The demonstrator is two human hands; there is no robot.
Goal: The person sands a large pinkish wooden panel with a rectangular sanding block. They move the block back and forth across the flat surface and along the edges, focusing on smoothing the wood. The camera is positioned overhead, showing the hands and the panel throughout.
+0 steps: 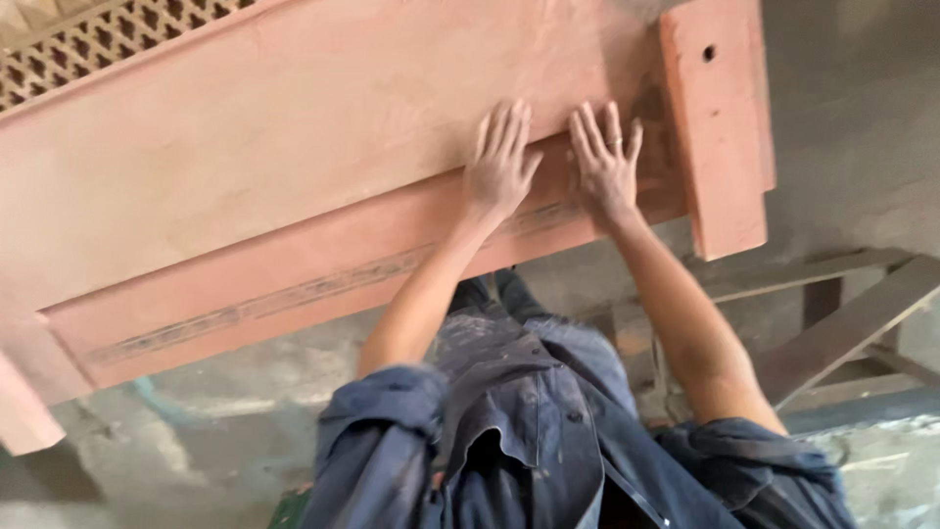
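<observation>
In the head view the picture comes out upside down relative to the body: the person's dusty blue work shirt (529, 441) fills the lower middle, sleeves rolled above the elbows, and both bare forearms reach up and away toward a big reddish-pink wooden panel (294, 147) that spans most of the upper frame. Which hand is which follows from the arms — the one on the viewer's left belongs to the left arm, the other to the right. The left hand (499, 162) lies flat and open on the panel, fingers spread a little and pointing away from the body, palm pressed on the smooth broad face just above the lower rail. The right hand (604, 162) is just beside it, likewise open and flat with fingers fanned (a thin ring shows on one finger), resting across the step between the flat face and the rail, close to the corner post. Neither hand grips anything; both simply press on the wood. The lower rail (294, 289) carries a narrow carved band running along its length, dusty and worn. The upright corner post (720, 127) stands at the panel's right end, with a small round hole near its top. At the top left corner a lattice screen (88, 44) of pale fretwork shows behind the panel. Below and to the right, rough timber slats (842, 328) lean over the grey, dusty concrete floor (196, 431).
</observation>
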